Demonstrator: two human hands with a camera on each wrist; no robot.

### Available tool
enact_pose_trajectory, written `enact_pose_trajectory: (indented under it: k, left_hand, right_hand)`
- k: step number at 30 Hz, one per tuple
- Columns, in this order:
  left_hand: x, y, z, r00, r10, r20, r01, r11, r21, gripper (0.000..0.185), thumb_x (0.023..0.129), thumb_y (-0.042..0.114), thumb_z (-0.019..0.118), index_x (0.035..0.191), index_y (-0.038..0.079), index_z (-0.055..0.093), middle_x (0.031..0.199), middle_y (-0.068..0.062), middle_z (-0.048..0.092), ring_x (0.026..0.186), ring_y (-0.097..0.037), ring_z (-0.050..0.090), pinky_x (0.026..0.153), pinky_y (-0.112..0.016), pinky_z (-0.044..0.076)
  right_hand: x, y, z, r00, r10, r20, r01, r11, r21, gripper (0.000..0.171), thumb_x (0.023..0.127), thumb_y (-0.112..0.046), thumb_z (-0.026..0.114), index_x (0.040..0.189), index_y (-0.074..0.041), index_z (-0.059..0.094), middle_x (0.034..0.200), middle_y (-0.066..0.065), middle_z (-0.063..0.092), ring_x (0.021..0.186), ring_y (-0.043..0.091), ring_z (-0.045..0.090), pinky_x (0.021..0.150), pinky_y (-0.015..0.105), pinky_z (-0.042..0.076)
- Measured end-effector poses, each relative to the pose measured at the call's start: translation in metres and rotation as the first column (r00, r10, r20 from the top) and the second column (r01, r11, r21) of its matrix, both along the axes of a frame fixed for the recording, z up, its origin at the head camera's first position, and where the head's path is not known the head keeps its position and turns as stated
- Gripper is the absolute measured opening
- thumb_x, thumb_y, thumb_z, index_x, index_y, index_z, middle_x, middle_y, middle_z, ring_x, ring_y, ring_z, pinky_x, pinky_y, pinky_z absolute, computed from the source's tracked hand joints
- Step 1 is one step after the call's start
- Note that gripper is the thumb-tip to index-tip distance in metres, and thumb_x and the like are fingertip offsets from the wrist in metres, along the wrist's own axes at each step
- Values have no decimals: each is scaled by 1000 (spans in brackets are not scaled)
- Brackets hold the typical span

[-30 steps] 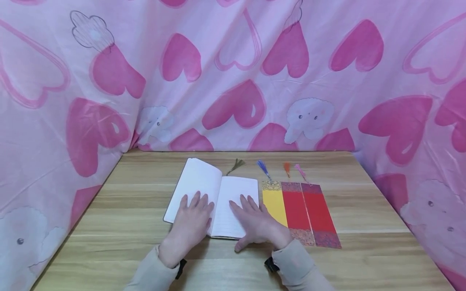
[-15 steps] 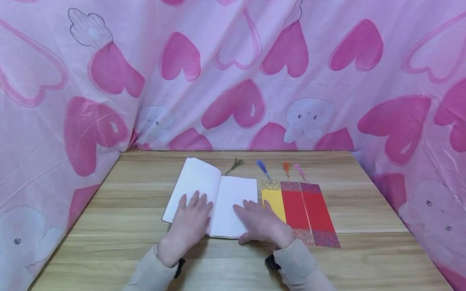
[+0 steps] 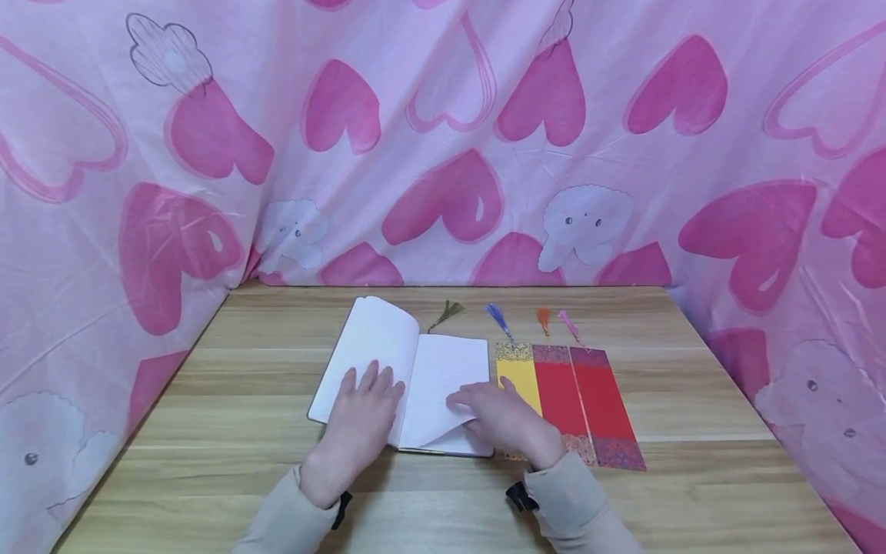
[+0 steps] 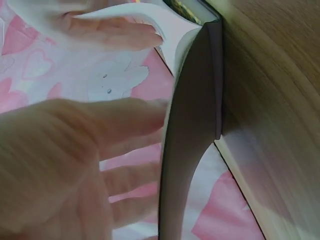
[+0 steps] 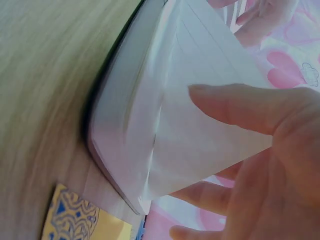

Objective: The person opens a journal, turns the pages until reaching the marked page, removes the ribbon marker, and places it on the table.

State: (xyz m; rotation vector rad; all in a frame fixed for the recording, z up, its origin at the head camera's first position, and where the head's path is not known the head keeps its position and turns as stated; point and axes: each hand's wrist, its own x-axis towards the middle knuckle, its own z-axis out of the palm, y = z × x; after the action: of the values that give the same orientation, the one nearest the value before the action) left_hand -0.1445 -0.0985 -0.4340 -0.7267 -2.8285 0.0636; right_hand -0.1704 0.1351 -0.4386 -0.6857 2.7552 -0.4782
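Observation:
An open notebook with lined white pages lies on the wooden table. On its left side my left hand rests with fingers extended, pressing the raised left page and cover. The lower right corner of a right-hand page is lifted and bent, pinched in my right hand. In the right wrist view the thumb is on the lined face and the other fingers are behind the sheet. A dark green tassel sticks out past the notebook's top edge.
Right of the notebook lie a yellow bookmark and two red bookmarks, the middle one and the outer one. Blue, orange and pink tassels extend above them. A pink heart-patterned cloth surrounds the table.
My right hand has gone from lying spread on the right page to curling its fingers and lifting the page's lower right corner. My left hand has stayed in place.

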Motion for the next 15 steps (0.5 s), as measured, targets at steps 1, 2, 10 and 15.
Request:
enact_pose_trajectory:
  k: [1, 2, 10, 15]
  left_hand:
    - [-1, 0, -1, 1000, -16, -10, 16, 1000, 5, 31, 84, 6, 71, 115, 8, 68, 124, -15, 62, 124, -37, 51, 99, -60, 37]
    - [-2, 1, -1, 999, -35, -19, 35, 999, 5, 31, 84, 4, 71, 114, 8, 69, 122, -13, 64, 123, -35, 53, 99, -59, 38]
    - [-5, 9, -10, 981, -177, -84, 187, 975, 122, 42, 88, 45, 69, 112, 11, 69, 106, -6, 69, 112, -30, 60, 98, -53, 40]
    - [-4, 16, -14, 976, -180, -124, 198, 968, 153, 64, 86, 65, 59, 118, 10, 68, 105, -6, 69, 108, -31, 60, 97, -53, 40]
  right_hand:
    - [-1, 0, 0, 1000, 0, -27, 0, 1000, -8, 41, 86, -16, 75, 126, -21, 67, 127, 0, 64, 125, 25, 53, 108, 66, 21]
    - [-1, 0, 0, 999, -3, -50, 2, 1000, -17, 39, 85, -16, 76, 123, -20, 69, 124, 0, 66, 123, 24, 55, 107, 66, 22]
    - [1, -5, 6, 972, -69, -224, 54, 996, -73, 23, 86, -21, 76, 108, -21, 73, 130, 5, 61, 129, 32, 46, 106, 67, 24]
    - [3, -10, 10, 941, -105, -322, 63, 989, -136, 15, 85, -16, 75, 100, -21, 74, 137, 10, 56, 134, 37, 40, 104, 68, 27]
